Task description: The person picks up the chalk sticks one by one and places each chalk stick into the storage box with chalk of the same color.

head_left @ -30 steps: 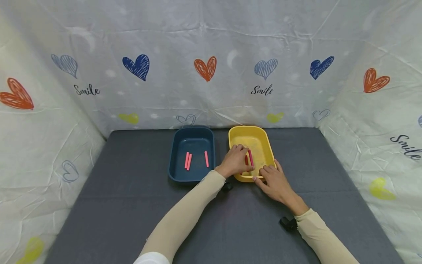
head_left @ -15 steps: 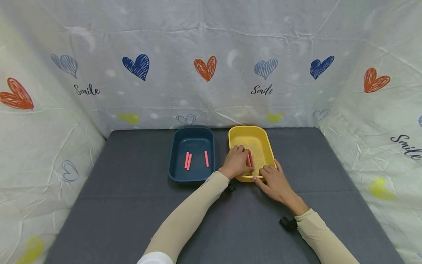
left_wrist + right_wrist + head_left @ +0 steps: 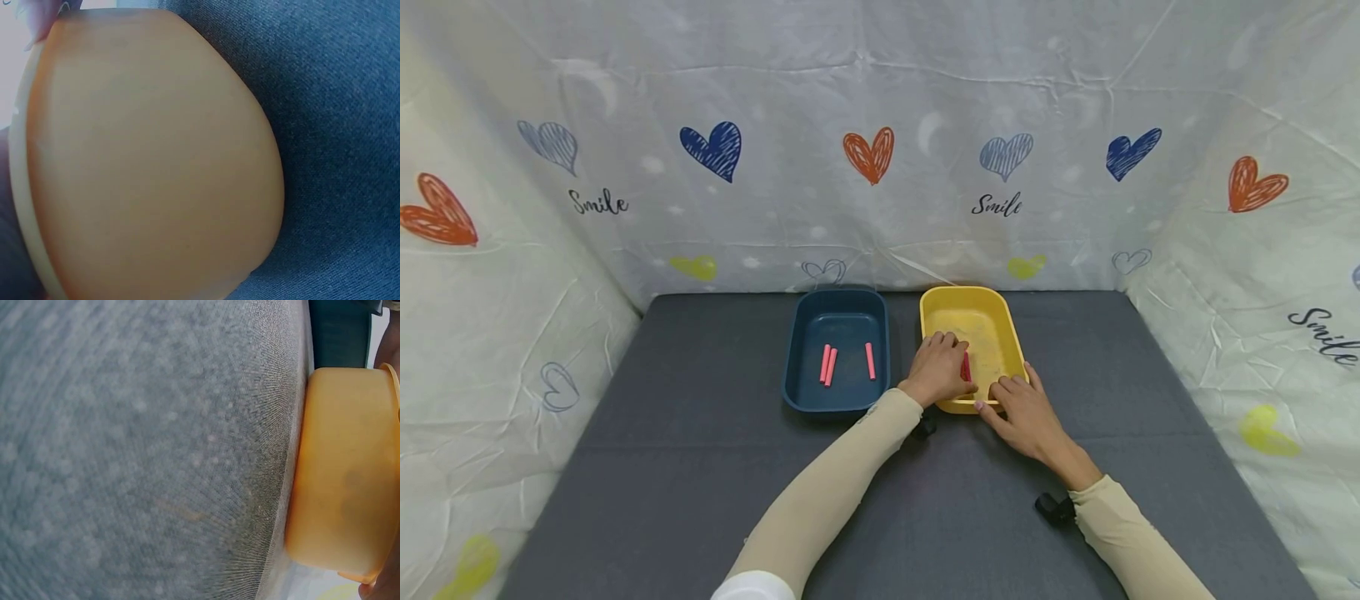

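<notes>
My left hand (image 3: 937,368) reaches into the yellow tray (image 3: 992,321), its fingers and thumb curled about a red chalk-like stick (image 3: 966,367). Part of the stick is hidden, and so is whatever lies under the palm. The right hand (image 3: 1026,417) grips the near right corner of the tray, fingers over the rim and thumb outside. The left wrist view is filled by the outer wall of the yellow tray (image 3: 156,156). From the right wrist, the tray's side (image 3: 344,475) shows at the right edge.
A dark blue tray (image 3: 838,404) stands left of the yellow one, with three pink sticks (image 3: 870,361) lying in it. Both trays are on a dark grey cloth-covered table (image 3: 715,367), close to the printed curtain (image 3: 790,167) behind.
The left hand has shifted slightly right inside the yellow tray. The red stick beside its fingers has moved left and closer to the palm. The right hand has stayed put.
</notes>
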The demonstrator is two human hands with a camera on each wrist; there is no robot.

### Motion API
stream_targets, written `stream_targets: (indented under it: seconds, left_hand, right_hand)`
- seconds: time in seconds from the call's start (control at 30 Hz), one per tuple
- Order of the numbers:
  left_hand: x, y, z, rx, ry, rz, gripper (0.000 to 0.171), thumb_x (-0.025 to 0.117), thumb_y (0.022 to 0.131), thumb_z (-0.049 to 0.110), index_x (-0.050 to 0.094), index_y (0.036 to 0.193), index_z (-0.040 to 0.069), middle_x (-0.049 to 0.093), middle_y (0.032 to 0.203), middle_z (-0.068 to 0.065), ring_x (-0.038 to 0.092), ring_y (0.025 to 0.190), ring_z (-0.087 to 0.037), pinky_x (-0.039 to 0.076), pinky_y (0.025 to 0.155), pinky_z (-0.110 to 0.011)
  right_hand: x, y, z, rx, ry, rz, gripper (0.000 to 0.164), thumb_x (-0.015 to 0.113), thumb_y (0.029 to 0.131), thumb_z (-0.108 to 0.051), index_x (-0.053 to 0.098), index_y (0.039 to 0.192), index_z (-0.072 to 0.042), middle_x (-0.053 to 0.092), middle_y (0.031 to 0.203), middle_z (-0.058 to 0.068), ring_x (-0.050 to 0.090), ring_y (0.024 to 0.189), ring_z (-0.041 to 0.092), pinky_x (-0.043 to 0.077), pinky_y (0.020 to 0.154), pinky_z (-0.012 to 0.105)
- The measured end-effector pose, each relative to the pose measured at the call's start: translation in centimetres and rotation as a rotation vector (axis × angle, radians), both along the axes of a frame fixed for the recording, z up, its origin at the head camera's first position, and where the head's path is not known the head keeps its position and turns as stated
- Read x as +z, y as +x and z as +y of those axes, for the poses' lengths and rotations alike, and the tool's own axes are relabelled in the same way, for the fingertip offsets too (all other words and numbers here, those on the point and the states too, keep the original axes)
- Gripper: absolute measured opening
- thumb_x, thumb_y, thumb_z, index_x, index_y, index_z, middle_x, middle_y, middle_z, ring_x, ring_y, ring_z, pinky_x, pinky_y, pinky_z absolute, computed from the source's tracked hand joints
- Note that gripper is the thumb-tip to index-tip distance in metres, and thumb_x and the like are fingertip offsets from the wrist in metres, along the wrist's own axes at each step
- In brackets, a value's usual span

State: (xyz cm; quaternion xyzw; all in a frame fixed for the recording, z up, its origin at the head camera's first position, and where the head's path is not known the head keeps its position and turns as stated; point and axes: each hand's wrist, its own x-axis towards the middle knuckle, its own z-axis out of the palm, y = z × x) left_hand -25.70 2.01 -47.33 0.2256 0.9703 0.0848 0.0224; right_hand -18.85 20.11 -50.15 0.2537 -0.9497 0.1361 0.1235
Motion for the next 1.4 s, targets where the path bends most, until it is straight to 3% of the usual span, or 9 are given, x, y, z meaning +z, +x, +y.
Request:
stream_targets:
  seconds: [0.23, 0.47, 0.9, 1.17, 1.4]
  left_hand:
    - [0.1, 0.1, -0.4, -0.002, 0.044, -0.016, 0.069, 0.072, 0.084, 0.052, 0.055, 0.139, 0.014, 0.056, 0.13, -0.003, 0.048, 0.12, -0.021, 0.037, 0.108, -0.035]
    - [0.0, 0.3, -1.1, -0.021, 0.207, -0.044, 0.06, 0.072, 0.088, 0.04, 0.055, 0.138, 0.012, 0.056, 0.131, -0.004, 0.049, 0.12, -0.021, 0.038, 0.109, -0.036]
    - [0.1, 1.7, -3.0, -0.09, 0.408, -0.042, 0.051, 0.069, 0.092, 0.033, 0.057, 0.135, 0.009, 0.056, 0.13, -0.004, 0.051, 0.119, -0.021, 0.044, 0.106, -0.037]
    - [1.2, 3.2, -4.0, -0.08, 0.433, -0.023, 0.05, 0.068, 0.092, 0.036, 0.058, 0.134, 0.012, 0.056, 0.131, -0.004, 0.051, 0.12, -0.023, 0.041, 0.108, -0.044]
    - [2.0, 4.5, -4.8, -0.093, 0.439, 0.009, 0.048, 0.068, 0.091, 0.033, 0.058, 0.133, 0.013, 0.056, 0.13, -0.003, 0.05, 0.117, -0.021, 0.042, 0.105, -0.042]
  right_hand:
    - [0.0, 0.0, -0.2, -0.001, 0.002, -0.008, 0.029, 0.056, 0.097, -0.041, 0.056, 0.081, -0.017, 0.054, 0.077, -0.003, 0.058, 0.084, 0.022, 0.022, 0.116, 0.062]
    - [-0.2, 0.0, -0.2, 0.004, 0.001, -0.005, 0.031, 0.056, 0.097, -0.041, 0.051, 0.077, -0.018, 0.05, 0.073, -0.004, 0.056, 0.08, 0.021, 0.022, 0.115, 0.062]
    - [-0.1, 0.1, -0.4, 0.001, 0.005, -0.005, 0.031, 0.056, 0.097, -0.041, 0.052, 0.077, -0.018, 0.051, 0.074, -0.004, 0.056, 0.081, 0.021, 0.022, 0.115, 0.063]
    - [-0.1, 0.1, -0.2, 0.0, -0.008, -0.007, 0.03, 0.057, 0.097, -0.04, 0.053, 0.078, -0.017, 0.053, 0.075, -0.003, 0.057, 0.08, 0.022, 0.022, 0.115, 0.063]
    - [-0.1, 0.1, -0.1, 0.002, -0.014, 0.001, 0.031, 0.057, 0.097, -0.04, 0.052, 0.077, -0.017, 0.054, 0.075, -0.003, 0.057, 0.081, 0.022, 0.023, 0.114, 0.064]
